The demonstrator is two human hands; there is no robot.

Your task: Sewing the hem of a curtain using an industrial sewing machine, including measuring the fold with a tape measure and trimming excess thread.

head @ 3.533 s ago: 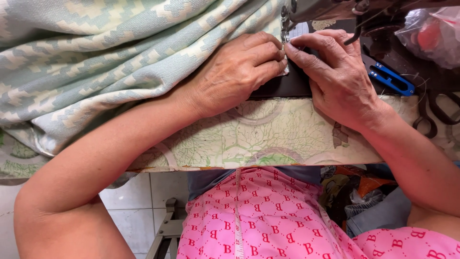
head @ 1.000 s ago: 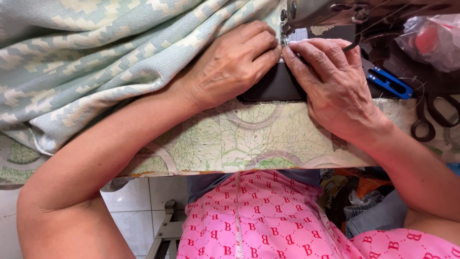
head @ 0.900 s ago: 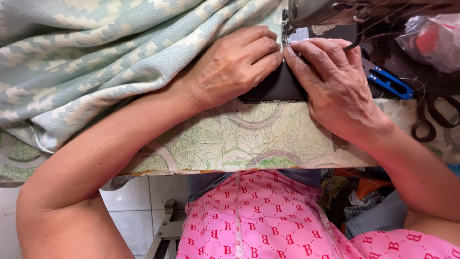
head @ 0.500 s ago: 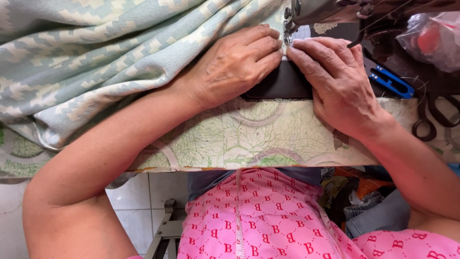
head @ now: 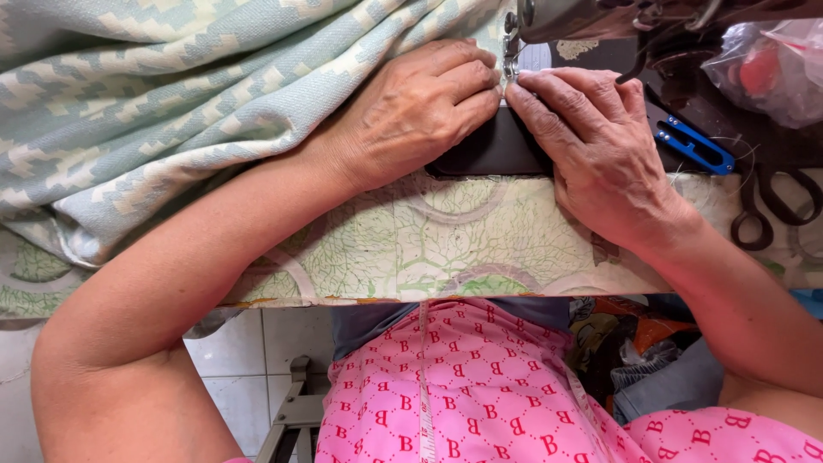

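A large pale green and cream patterned fabric (head: pixel 163 103) is heaped over the left of the table. My left hand (head: pixel 411 111) lies flat on its edge, fingers pressed down just left of the sewing machine's presser foot (head: pixel 512 51). My right hand (head: pixel 591 146) presses flat on the black machine bed (head: pixel 489 150), fingertips meeting the left hand's at the needle area. The sewing machine head (head: pixel 600 13) crosses the top of the view. The fabric under the fingertips is mostly hidden.
Blue thread snips (head: pixel 690 146) lie right of my right hand, black scissors (head: pixel 776 206) farther right. A clear plastic bag (head: pixel 771 60) sits at the top right. The table (head: pixel 446 257) has a green leaf-pattern cover. A measuring tape (head: pixel 423 386) hangs over my pink clothing.
Both hands have stayed pressed at the presser foot. They shifted only slightly, and the fabric edge has barely moved.
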